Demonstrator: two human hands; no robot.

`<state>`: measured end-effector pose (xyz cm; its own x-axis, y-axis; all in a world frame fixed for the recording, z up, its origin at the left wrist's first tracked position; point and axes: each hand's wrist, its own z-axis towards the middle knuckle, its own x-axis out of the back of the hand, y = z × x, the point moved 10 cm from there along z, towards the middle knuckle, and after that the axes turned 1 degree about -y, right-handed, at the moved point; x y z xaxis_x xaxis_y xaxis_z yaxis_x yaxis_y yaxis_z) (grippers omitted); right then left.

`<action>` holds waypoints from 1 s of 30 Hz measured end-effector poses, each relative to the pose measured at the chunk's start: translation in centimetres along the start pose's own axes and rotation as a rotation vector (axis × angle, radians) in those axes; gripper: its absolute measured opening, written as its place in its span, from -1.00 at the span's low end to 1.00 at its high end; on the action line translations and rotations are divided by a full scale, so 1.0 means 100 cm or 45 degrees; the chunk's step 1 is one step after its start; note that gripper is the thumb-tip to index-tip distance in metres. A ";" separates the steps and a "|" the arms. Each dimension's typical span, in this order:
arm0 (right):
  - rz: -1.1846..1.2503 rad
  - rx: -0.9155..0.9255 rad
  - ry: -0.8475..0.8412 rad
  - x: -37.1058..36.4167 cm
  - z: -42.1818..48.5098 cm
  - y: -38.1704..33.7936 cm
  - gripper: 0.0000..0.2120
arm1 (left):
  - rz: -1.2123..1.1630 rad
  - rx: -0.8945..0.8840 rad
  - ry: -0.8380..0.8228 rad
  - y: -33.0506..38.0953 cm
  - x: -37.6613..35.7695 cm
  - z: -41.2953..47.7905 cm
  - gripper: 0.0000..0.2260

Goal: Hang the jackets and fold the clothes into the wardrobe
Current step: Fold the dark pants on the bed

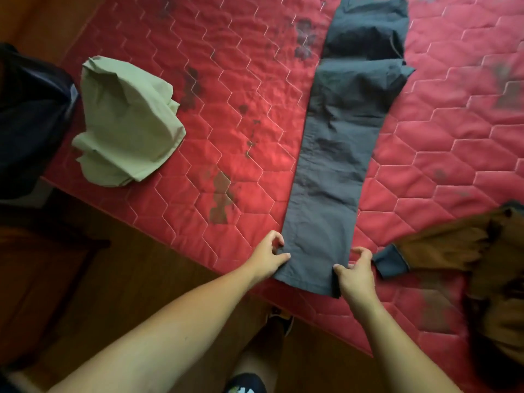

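Note:
Dark grey trousers (337, 154) lie flat and folded lengthwise on the red quilted mattress (226, 109), legs pointing toward me. My left hand (269, 256) pinches the left corner of the leg hems at the mattress's near edge. My right hand (357, 273) pinches the right corner of the same hems, thumb on top. A folded pale green garment (127, 123) sits on the mattress's left part. A brown jacket (476, 268) with a dark grey cuff lies at the right edge.
A dark navy garment or bag (31, 117) hangs off the left side of the mattress. Wooden floor (141, 279) runs below the near edge, with dark wooden furniture (42, 265) at the left. My legs and a shoe (279, 319) show below.

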<state>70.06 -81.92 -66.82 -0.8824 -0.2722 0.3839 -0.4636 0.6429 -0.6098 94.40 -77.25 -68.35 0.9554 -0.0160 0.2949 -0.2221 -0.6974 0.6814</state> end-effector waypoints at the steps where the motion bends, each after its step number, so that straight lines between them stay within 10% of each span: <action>1: -0.052 0.050 0.001 0.003 -0.012 0.003 -0.53 | -0.006 -0.033 -0.010 0.002 -0.003 -0.012 -0.75; 30: 0.074 -0.032 -0.351 -0.025 -0.091 0.062 -0.41 | -0.192 -0.091 0.008 -0.023 -0.011 -0.078 -0.80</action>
<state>70.13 -70.71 -65.30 -0.8976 -0.4166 0.1439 -0.4126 0.6795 -0.6067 92.31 -69.99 -65.01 0.9778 0.0899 0.1895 -0.0894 -0.6388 0.7642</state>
